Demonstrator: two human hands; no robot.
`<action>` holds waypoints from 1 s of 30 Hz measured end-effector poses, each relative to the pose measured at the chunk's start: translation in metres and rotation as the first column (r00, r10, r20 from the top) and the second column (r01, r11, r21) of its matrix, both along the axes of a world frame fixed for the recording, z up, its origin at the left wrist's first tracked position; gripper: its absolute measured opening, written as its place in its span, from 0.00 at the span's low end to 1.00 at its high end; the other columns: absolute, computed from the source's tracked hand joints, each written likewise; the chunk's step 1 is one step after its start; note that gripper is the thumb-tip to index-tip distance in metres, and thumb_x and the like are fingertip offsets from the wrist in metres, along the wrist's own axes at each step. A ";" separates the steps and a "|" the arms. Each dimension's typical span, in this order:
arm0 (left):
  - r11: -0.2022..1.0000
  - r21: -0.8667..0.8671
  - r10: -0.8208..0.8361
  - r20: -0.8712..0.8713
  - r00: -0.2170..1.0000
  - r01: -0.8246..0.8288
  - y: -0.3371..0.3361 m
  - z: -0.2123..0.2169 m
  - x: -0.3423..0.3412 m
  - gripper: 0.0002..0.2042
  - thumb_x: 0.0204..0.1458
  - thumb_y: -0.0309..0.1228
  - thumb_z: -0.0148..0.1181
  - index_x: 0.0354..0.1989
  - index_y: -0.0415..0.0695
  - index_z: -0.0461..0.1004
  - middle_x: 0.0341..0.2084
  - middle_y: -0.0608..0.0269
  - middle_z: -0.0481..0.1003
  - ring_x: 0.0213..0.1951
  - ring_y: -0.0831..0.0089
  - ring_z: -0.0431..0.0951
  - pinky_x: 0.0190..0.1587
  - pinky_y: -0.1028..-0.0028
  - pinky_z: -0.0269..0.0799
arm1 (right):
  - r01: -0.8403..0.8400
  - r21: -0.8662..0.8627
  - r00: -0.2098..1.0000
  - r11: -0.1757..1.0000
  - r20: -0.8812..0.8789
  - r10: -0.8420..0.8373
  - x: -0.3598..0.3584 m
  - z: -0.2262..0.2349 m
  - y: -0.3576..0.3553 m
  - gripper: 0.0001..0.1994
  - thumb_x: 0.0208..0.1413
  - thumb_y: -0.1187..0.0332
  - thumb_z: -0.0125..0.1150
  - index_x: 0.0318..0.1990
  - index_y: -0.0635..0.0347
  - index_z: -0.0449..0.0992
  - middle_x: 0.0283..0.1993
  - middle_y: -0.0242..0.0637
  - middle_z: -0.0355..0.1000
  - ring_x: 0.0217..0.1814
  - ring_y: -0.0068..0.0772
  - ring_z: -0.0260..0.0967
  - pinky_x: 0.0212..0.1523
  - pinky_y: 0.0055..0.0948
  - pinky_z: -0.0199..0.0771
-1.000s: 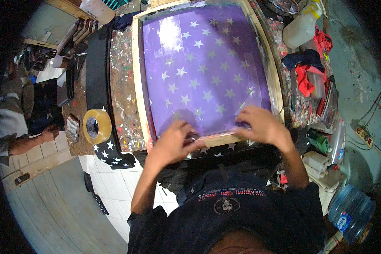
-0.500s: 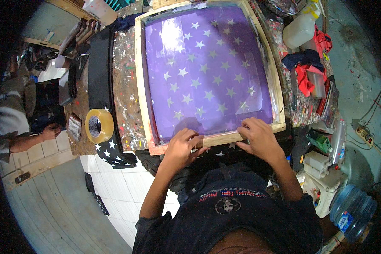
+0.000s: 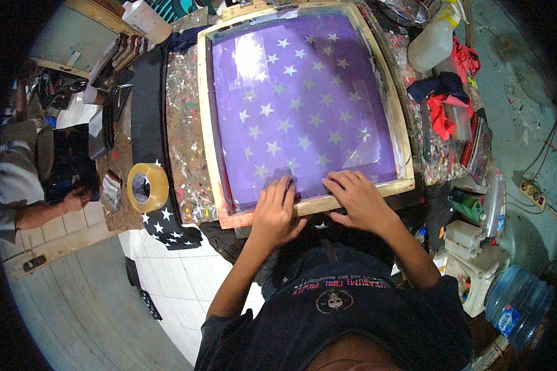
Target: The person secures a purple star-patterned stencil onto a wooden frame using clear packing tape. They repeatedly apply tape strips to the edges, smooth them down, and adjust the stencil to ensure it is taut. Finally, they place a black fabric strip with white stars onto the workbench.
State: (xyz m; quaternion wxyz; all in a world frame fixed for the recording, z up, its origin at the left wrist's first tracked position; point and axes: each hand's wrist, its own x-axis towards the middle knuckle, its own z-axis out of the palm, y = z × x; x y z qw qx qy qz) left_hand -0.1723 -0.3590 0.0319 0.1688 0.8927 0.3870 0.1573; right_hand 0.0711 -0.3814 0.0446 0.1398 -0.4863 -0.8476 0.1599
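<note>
A wooden screen-printing frame (image 3: 211, 154) with purple mesh (image 3: 303, 80) and pale star shapes lies in front of me. Over its near rail, my left hand (image 3: 275, 211) has its fingers laid toward the mesh and its thumb at the rail's front. To the right, my right hand (image 3: 360, 199) takes the same rail, fingers on top, thumb on my side. Both hands look closed on the wood. Dark star-printed fabric shows partly below the rail; the frame hides what lies beneath it.
Left of the frame lie folded black fabric (image 3: 148, 111) with a star-printed end and a tape roll (image 3: 148, 188). Another person's hand (image 3: 77, 200) is at far left. At right are a spray bottle (image 3: 432, 46), red cloth (image 3: 440, 117), a blue water jug (image 3: 518, 303) and a power strip (image 3: 532, 193).
My left fingers, curled at the rail before, now reach flatter over it toward the mesh. My right hand has shifted slightly left along the rail. The frame looks nearly unmoved.
</note>
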 end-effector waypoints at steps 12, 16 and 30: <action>1.000 -0.003 -0.001 0.055 0.998 0.001 -0.001 -0.004 -0.006 0.33 0.35 0.31 0.74 0.53 0.33 0.68 0.47 0.45 0.69 0.47 0.49 0.72 0.48 0.60 0.73 | 0.102 -0.116 0.994 0.988 0.039 -0.098 0.010 0.000 -0.002 0.28 0.40 0.57 0.73 0.48 0.61 0.72 0.48 0.42 0.69 0.54 0.45 0.66 0.55 0.41 0.66; 0.999 -0.021 -0.027 0.017 0.999 0.027 -0.002 -0.012 -0.014 0.25 0.35 0.33 0.74 0.42 0.36 0.70 0.37 0.53 0.69 0.40 0.56 0.72 0.42 0.62 0.72 | 0.094 -0.064 0.995 0.994 0.023 -0.093 0.028 -0.009 -0.008 0.26 0.34 0.55 0.76 0.40 0.58 0.73 0.41 0.38 0.69 0.47 0.42 0.68 0.47 0.39 0.70; 0.994 0.103 -0.044 0.013 0.999 0.042 -0.004 -0.026 -0.018 0.18 0.41 0.39 0.71 0.30 0.42 0.69 0.28 0.59 0.65 0.34 0.60 0.70 0.35 0.64 0.70 | 0.039 0.197 0.999 0.980 0.022 -0.044 0.032 -0.030 -0.013 0.23 0.29 0.57 0.76 0.32 0.55 0.71 0.35 0.34 0.67 0.40 0.39 0.68 0.38 0.38 0.71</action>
